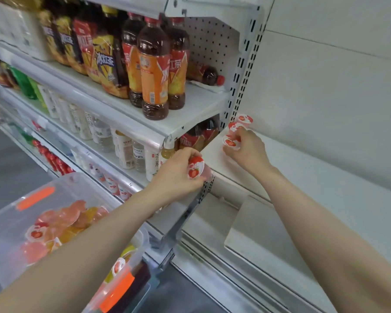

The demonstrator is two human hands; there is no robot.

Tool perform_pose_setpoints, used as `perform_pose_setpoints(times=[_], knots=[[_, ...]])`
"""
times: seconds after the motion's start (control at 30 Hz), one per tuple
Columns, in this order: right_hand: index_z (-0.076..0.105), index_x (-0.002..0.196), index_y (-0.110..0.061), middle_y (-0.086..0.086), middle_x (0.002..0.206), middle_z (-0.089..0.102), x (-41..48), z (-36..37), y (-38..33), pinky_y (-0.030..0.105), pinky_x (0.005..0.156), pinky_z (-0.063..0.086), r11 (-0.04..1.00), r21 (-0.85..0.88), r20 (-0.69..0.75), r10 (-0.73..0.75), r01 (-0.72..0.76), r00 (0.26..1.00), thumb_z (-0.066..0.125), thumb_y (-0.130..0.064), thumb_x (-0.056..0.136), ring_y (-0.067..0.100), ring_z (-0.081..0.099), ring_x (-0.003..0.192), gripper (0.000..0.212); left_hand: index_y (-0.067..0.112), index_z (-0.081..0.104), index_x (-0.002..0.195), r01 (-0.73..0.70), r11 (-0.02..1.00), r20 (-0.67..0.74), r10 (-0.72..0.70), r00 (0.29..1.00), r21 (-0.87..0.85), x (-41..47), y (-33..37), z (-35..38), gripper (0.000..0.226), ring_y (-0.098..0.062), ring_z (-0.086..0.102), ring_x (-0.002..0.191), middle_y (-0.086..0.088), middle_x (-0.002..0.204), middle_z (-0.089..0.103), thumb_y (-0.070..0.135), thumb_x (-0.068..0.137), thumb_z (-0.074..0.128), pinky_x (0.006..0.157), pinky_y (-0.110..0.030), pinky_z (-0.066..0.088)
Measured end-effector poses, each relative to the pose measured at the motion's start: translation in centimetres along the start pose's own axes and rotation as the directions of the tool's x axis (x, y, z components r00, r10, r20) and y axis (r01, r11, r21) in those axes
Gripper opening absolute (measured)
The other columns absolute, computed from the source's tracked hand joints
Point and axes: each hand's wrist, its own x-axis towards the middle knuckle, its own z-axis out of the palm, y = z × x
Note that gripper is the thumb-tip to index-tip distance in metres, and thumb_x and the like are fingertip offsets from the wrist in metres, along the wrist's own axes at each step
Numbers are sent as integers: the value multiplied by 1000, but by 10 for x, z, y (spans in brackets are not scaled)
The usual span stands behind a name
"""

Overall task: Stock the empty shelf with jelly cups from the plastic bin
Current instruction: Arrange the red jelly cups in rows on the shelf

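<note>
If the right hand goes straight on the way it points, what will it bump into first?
Probably the white slotted post at the back corner of the empty shelf. The right hand grips jelly cups in front of it, so they would touch the post first. Depth is hard to judge here.

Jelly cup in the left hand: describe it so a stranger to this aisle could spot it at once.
Find the white shelf below and right of the tea bottles. At its front-left corner the left hand pinches one jelly cup, strawberry lid facing the camera. It is alone, unlike the cluster in the right hand farther back.
</note>
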Motion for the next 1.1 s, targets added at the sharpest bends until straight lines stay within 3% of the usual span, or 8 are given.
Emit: perform_pose_setpoints(times=[0.2, 0.43, 0.57, 0.9, 1.1], knots=[[61, 104, -13, 8, 128, 46, 15, 10, 10, 30, 81, 41, 997, -10, -70, -74, 74, 995, 71, -28, 83, 29, 57, 100, 28, 36, 47, 121, 34, 999, -36, -34, 999, 0, 17, 0, 10, 56, -1, 57, 97, 18, 113, 56, 59, 75, 69, 80, -20, 51], [61, 101, -15, 5, 110, 57, 22, 14, 23, 36, 73, 47, 968, -143, -114, -224, 207, 968, 70, -32, 85, 28, 56, 93, 25, 29, 51, 125, -32, 998, -77, 35, 996, 48, 42, 10, 19, 55, -3, 56, 101, 12, 115, 57, 54, 80, 68, 80, -17, 48], [67, 111, -17, 4, 115, 64, 21, -4, 33, 40, 85, 44, 926, -238, -72, -316, 292, 946, 62, -28, 83, 32, 54, 104, 30, 24, 57, 123, -56, 987, -109, 73, 991, 149, 66, 17, 29, 51, -10, 56, 102, 6, 114, 60, 48, 79, 68, 83, -27, 49], [63, 122, -13, 9, 114, 63, 29, -47, 64, 43, 85, 42, 880, -417, -114, -299, 227, 948, 54, -30, 86, 35, 53, 110, 41, 22, 57, 121, 34, 977, -79, -17, 997, 210, 89, 16, 53, 50, -18, 58, 104, 0, 116, 60, 43, 78, 69, 88, -31, 49], [61, 123, -11, 10, 116, 63, 19, -44, 61, 44, 86, 43, 872, -437, -78, -281, 220, 957, 50, -33, 87, 35, 53, 110, 44, 18, 56, 124, -14, 974, -81, 33, 996, 226, 86, 14, 54, 54, -21, 57, 104, -3, 117, 58, 42, 78, 71, 86, -32, 48]])
